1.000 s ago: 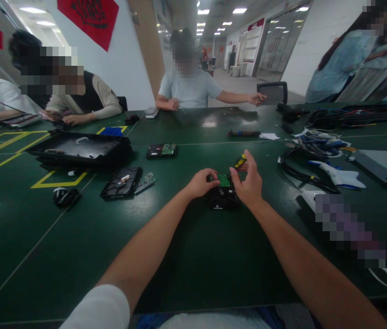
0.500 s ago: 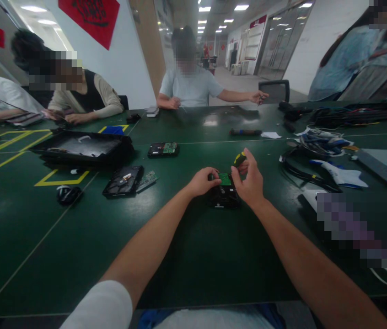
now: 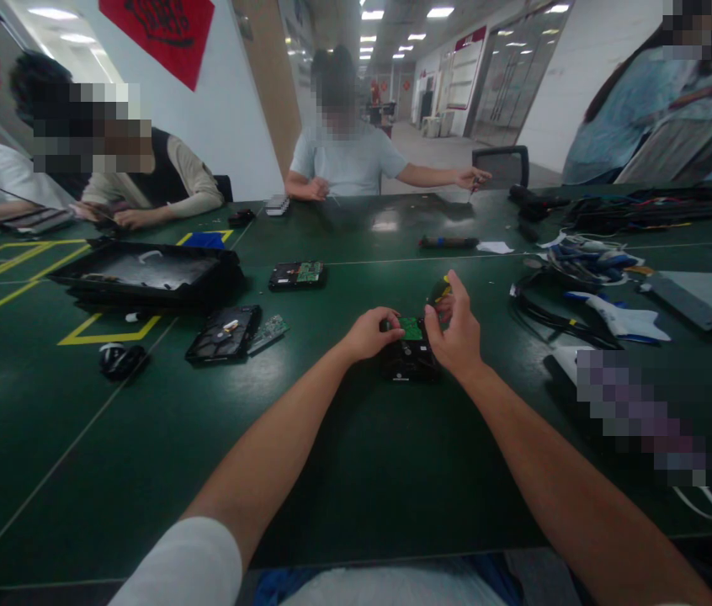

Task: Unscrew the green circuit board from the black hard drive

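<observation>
A black hard drive with a green circuit board [image 3: 411,362] lies on the dark green table in front of me. My left hand [image 3: 376,334] has its fingers closed on the left edge of this drive, near the board. A black and yellow screwdriver [image 3: 440,290] is held in the fingers of my right hand [image 3: 459,332], above the drive's right side; its tip is hidden. Left of my hands are a second drive with a green board [image 3: 296,275], a black drive body [image 3: 225,334] and a loose circuit board [image 3: 268,334].
A black tray [image 3: 147,269] and a black mouse-like object [image 3: 121,360] stand to the left. Cables [image 3: 558,316], gloves [image 3: 624,318], a grey metal box [image 3: 706,299] and a blurred packet [image 3: 640,412] lie right. People sit across the table.
The whole view has shifted slightly. The screwdriver has turned a little in my right hand, showing less of its yellow. My left hand stays on the drive.
</observation>
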Demonstrator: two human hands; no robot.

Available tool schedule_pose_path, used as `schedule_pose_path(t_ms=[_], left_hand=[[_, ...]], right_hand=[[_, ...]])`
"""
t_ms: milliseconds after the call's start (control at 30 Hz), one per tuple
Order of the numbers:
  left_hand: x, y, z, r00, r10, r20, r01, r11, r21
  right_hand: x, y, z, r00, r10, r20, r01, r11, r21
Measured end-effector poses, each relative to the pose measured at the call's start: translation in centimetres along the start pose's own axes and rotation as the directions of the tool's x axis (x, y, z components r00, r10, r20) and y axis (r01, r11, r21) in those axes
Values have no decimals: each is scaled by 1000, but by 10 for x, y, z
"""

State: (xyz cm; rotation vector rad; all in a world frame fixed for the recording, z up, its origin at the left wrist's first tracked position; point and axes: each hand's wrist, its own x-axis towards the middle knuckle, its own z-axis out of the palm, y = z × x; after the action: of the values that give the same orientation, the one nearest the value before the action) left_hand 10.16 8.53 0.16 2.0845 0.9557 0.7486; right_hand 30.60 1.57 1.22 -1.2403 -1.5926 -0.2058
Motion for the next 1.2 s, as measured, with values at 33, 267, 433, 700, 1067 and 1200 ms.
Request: schedule_pose_path(t_ms=[33, 267, 433, 700, 1067, 1200], left_hand=[[0, 0, 0, 1000, 1, 0, -1, 1000, 1], [0, -1, 0, 1000, -14, 5, 14, 1000, 13], [1, -1, 0, 1000, -3, 6, 3, 1000, 18], [1, -3, 0, 1000, 3, 5, -3, 1000, 25], [1, -2, 0, 1000, -9, 9, 9, 1000, 14], [1, -4, 1, 1000, -4, 7, 4, 1000, 15]], right_hand=[[0, 0, 0, 1000, 4, -1, -4, 1000, -2], [1, -1, -2, 1000, -4, 3, 4, 1000, -14], [1, -1, -2, 1000, 4, -15, -4, 1000, -15], [1, -3, -2, 1000, 17, -20, -17, 1000, -4], [1, -2, -2, 1000, 9, -9, -9, 1000, -15], [2, -1, -3, 1000, -7, -9, 7, 1000, -16]])
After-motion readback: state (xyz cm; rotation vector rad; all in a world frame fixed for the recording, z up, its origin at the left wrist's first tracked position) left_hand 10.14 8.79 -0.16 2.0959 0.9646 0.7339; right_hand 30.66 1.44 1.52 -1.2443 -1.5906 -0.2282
